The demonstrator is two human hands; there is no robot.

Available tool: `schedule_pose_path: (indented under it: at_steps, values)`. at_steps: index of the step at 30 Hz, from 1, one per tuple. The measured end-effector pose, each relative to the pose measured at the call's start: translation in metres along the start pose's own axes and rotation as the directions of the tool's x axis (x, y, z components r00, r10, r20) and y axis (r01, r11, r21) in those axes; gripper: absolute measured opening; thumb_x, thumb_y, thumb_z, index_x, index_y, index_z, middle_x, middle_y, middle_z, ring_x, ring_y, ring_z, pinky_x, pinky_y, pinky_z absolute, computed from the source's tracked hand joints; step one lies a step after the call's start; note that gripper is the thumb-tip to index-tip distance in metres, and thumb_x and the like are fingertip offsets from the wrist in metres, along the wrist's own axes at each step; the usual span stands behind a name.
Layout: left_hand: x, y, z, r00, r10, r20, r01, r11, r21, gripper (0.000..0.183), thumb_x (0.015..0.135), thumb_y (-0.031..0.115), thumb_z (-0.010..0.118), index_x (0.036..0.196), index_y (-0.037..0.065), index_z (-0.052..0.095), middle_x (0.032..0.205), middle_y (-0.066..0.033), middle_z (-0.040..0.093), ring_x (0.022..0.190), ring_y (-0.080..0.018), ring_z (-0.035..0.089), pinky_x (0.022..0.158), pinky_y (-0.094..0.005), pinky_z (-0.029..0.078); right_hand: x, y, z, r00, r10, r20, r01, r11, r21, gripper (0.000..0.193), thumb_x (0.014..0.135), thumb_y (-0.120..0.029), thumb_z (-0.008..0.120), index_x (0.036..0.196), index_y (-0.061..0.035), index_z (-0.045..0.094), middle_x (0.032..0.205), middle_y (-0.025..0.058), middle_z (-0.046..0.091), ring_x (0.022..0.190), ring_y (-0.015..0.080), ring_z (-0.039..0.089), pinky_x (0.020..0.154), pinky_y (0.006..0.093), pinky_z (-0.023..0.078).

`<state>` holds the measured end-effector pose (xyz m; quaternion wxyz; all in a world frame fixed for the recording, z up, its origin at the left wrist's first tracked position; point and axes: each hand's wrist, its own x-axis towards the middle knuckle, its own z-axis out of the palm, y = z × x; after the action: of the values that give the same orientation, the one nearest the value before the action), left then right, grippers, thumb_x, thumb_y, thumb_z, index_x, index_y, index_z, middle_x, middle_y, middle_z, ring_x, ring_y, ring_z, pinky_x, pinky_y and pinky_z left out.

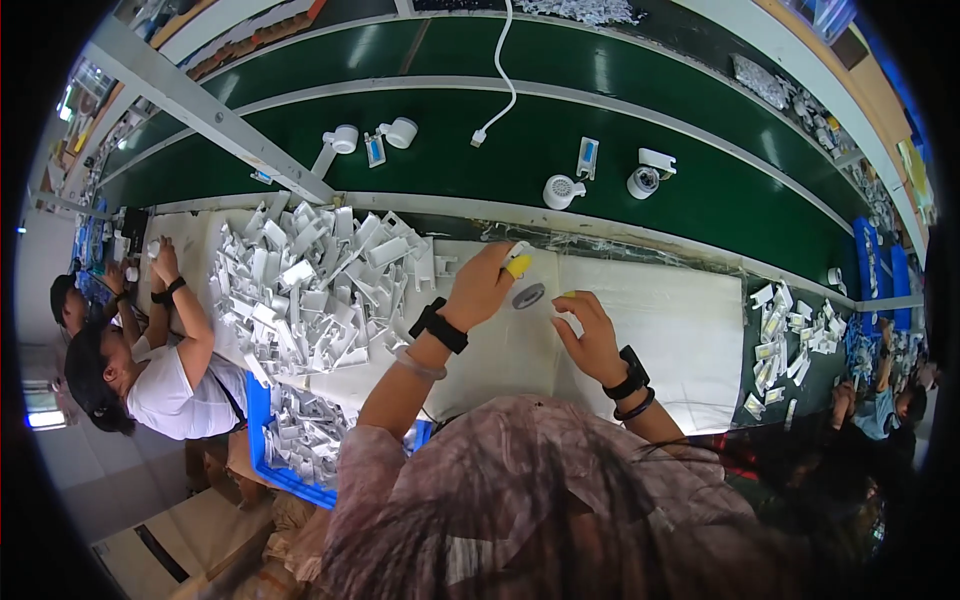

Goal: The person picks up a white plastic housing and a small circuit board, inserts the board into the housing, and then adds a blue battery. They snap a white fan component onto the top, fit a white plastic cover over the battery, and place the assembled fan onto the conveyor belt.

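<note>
My left hand [478,288] is closed over the worktable, its fingers pinching a small white plastic part [517,249] that is mostly hidden. A yellow finger cot [518,266] covers one of its fingertips. Just right of it, a grey ring-shaped roll [528,296], like tape, lies near the pale table cover. My right hand [594,342] is to the right of the roll, thumb and fingers apart with nothing visible between them; a yellow tip shows on one finger. Both wrists wear black bands.
White plastic housings [310,285] are heaped on the left; more fill a blue crate [262,440] below. A green conveyor [450,150] beyond carries small white fan-like units [563,191] and a hanging white cable [508,70]. Small white parts [790,335] lie right. A co-worker [180,380] sits left.
</note>
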<state>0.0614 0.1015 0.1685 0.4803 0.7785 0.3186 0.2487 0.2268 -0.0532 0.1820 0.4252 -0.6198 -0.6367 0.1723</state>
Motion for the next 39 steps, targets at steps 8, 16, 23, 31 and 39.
schedule_pose_path:
  at_steps: [8, 16, 23, 31, 39]
  values:
    - [0.126, -0.068, -0.036, 0.931, 0.193, -0.310, 0.012, 0.832, 0.555, 0.044, 0.082, 0.014, 0.066, 0.123, 0.008, 0.050, 0.103, -0.0180, 0.059, 0.094, -0.0393, 0.058, 0.077, -0.0442, 0.049, 0.048, 0.104, -0.001, 0.979, 0.199, -0.038, -0.194, 0.975, 0.108, 0.021, 0.086, -0.005, 0.063, 0.107, -0.0020, 0.059, 0.096, 0.0119, 0.063, 0.078, 0.0204, 0.065, 0.070, 0.0310, 0.051]
    - [0.107, -0.090, -0.015, 0.882, 0.235, -0.408, 0.026, 0.841, 0.541, 0.060, 0.074, 0.008, 0.070, 0.128, 0.001, 0.046, 0.131, -0.0195, 0.041, 0.118, -0.0403, 0.040, 0.098, -0.0487, 0.035, 0.156, 0.194, 0.014, 0.822, 0.558, -0.109, -0.538, 0.826, 0.170, 0.022, 0.090, -0.021, 0.064, 0.096, -0.0003, 0.062, 0.080, 0.0057, 0.065, 0.069, 0.0103, 0.062, 0.057, 0.0232, 0.046]
    - [-0.003, -0.073, 0.023, 0.968, 0.049, -0.247, 0.014, 0.968, 0.250, 0.040, 0.076, 0.001, 0.065, 0.114, 0.003, 0.054, 0.131, -0.0185, 0.046, 0.116, -0.0383, 0.043, 0.100, -0.0447, 0.035, 0.180, 0.235, 0.031, 0.748, 0.658, -0.084, -0.616, 0.736, 0.280, 0.029, 0.089, -0.027, 0.065, 0.083, 0.0016, 0.065, 0.074, 0.0041, 0.065, 0.065, 0.0088, 0.056, 0.061, 0.0245, 0.044]
    - [-0.054, -0.045, 0.037, 0.963, -0.065, -0.263, 0.061, 0.998, -0.023, 0.052, 0.077, 0.000, 0.065, 0.125, 0.004, 0.045, 0.133, -0.0156, 0.046, 0.121, -0.0308, 0.044, 0.094, -0.0397, 0.044, 0.133, 0.148, 0.029, 0.888, 0.454, 0.078, -0.374, 0.613, 0.696, 0.016, 0.093, -0.019, 0.062, 0.084, -0.0057, 0.062, 0.085, 0.0004, 0.064, 0.085, 0.0080, 0.054, 0.079, 0.0219, 0.040]
    - [-0.044, 0.012, 0.021, 0.889, 0.207, -0.408, -0.182, 0.978, 0.099, 0.070, 0.080, 0.010, 0.071, 0.139, 0.004, 0.034, 0.137, -0.0162, 0.043, 0.125, -0.0291, 0.042, 0.098, -0.0370, 0.042, 0.065, 0.021, -0.021, 0.812, 0.129, 0.569, -0.560, 0.450, 0.696, 0.013, 0.090, -0.017, 0.064, 0.085, -0.0049, 0.060, 0.084, 0.0061, 0.066, 0.080, 0.0122, 0.061, 0.073, 0.0249, 0.047]
